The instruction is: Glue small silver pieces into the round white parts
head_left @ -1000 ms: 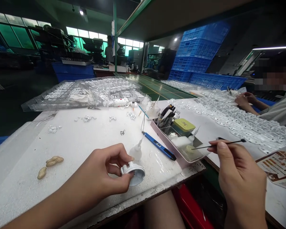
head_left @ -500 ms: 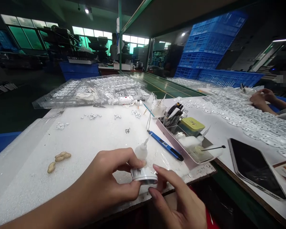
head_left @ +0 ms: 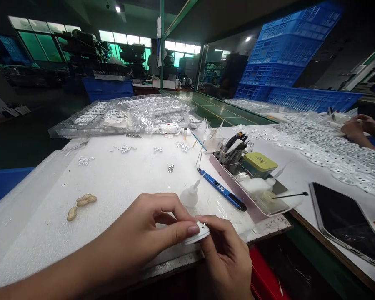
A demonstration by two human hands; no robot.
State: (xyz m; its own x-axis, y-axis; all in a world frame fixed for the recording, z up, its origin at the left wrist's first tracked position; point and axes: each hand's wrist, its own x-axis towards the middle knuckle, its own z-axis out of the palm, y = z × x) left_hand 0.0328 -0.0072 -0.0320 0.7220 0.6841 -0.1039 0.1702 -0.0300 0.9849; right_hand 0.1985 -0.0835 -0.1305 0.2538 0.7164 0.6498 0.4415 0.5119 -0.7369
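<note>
Between my hands, above the table's front edge, is a small white plastic part with a rounded rim and small dark holes. My left hand pinches it from the left, thumb on the face toward me. My right hand grips its right edge between thumb and fingers. The fingers cover much of the part. Just behind it, a translucent squeeze bottle with a thin nozzle stands on the white table. A blue pen-shaped tool lies to the right of the bottle.
A pink organizer box holds pens, a yellow-lidded tin and bottles. Beyond it lie a phone and rows of white parts. Peanuts lie left; compartment trays stand behind small part piles. A co-worker's hands are at far right.
The white part has been turned so its holed face shows. My right hand has closed in from being slightly apart and now grips its edge. The view has shifted slightly.
</note>
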